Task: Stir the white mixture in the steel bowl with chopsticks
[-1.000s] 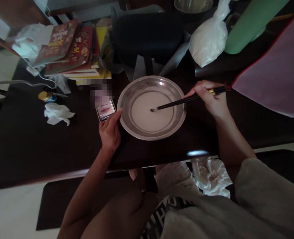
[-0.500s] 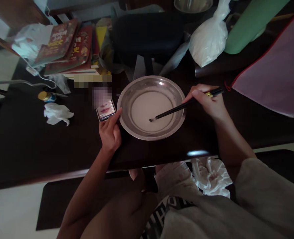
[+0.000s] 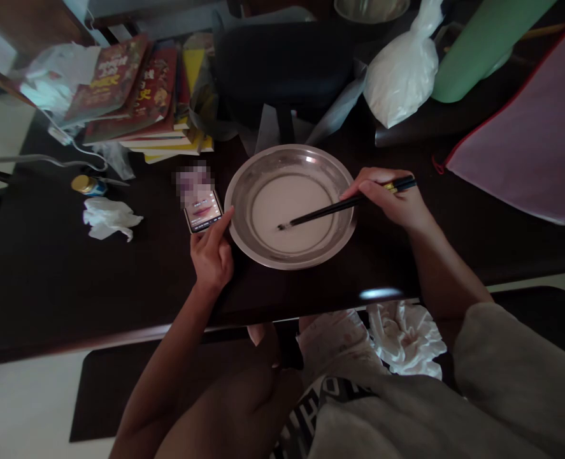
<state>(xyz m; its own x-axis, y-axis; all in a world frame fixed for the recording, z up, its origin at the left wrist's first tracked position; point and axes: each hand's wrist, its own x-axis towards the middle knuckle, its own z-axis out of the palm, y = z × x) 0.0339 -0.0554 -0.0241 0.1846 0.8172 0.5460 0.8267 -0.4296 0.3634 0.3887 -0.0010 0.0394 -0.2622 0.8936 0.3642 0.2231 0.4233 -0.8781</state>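
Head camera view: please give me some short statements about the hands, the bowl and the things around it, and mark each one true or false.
1. The right hand holds dark chopsticks whose tips are in the white liquid of the metal bowl. True.
2. The left hand grips the bowl's rim. False: it lies by the phone, left of the bowl.
3. The bowl is empty. False: it holds white liquid.
4. A crumpled tissue lies on the dark table, left of the phone. True.
5. The books are stacked right of the bowl. False: they are at the far left.
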